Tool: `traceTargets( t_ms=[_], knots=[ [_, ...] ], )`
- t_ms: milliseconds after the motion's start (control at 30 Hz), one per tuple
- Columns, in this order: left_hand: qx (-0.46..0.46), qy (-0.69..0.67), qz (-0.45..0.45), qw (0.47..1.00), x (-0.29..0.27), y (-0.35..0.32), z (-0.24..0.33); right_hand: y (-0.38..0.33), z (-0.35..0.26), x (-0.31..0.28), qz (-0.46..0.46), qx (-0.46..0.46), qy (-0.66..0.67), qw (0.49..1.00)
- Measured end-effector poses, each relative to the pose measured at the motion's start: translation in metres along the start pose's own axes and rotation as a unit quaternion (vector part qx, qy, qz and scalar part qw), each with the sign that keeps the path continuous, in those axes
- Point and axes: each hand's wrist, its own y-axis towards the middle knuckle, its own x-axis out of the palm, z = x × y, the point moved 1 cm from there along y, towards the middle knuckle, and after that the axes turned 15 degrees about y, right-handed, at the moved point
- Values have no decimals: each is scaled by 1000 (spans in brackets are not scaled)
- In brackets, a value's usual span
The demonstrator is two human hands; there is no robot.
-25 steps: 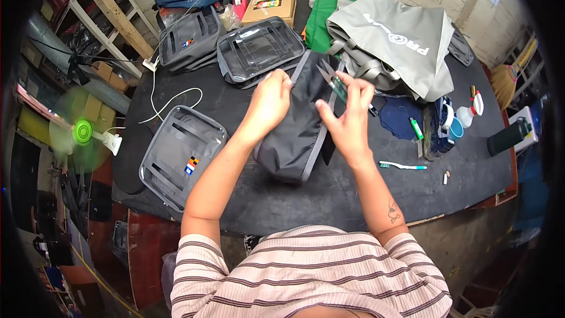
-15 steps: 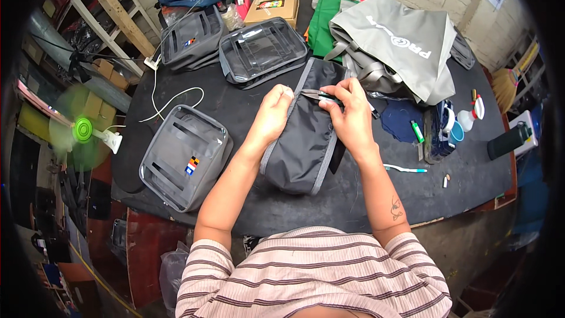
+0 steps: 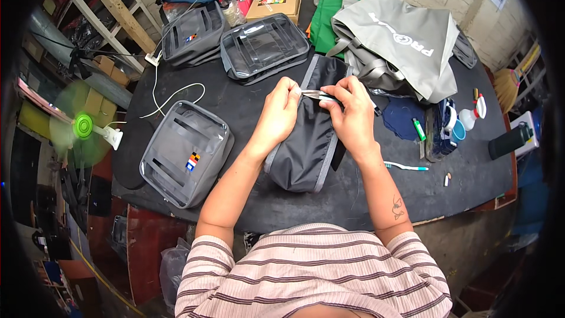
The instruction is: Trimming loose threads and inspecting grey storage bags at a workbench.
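Note:
A dark grey fabric bag [image 3: 305,156] with lighter grey piped edges lies lengthwise before me on the table. My left hand [image 3: 279,111] is closed, thumb and fingers pinching the bag's left piped edge near its far half. In my right hand [image 3: 351,108] is a pair of thread snips [image 3: 312,94], held over the bag. Their metal blades point left, with the tips right at my left fingertips. Whether a thread lies between the blades is too small to tell. My right fingers hide most of the snips' handle.
Clear-topped grey pouches [image 3: 187,153] stand to the left and at the back. A grey tote bag [image 3: 400,41] is heaped at the back right. On the right lie a toothbrush [image 3: 406,166], a green lighter [image 3: 418,129] and a dark bottle [image 3: 509,142]. A fan [image 3: 83,125] spins far left.
My left hand has shifted slightly right and up along the bag's edge, closer to the snips' tips. The right hand stays nearly in place, still holding the snips.

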Motion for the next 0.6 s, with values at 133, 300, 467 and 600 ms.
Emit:
traceTargets(
  t_ms=[133, 300, 467, 600],
  knots=[
    [16, -2, -1, 1000, -1, 1, -3, -1, 6, 4, 4, -11, 7, 1000],
    [-5, -18, -8, 1000, -3, 1, -11, -4, 7, -1, -6, 27, 67, 997],
    [4, -6, -4, 1000, -2, -1, -3, -3, 3, 0, -19, 9, 41, 999],
    [26, 9, 7, 1000, -1, 0, -2, -3, 6, 1, -18, 4, 38, 999]
  ],
)
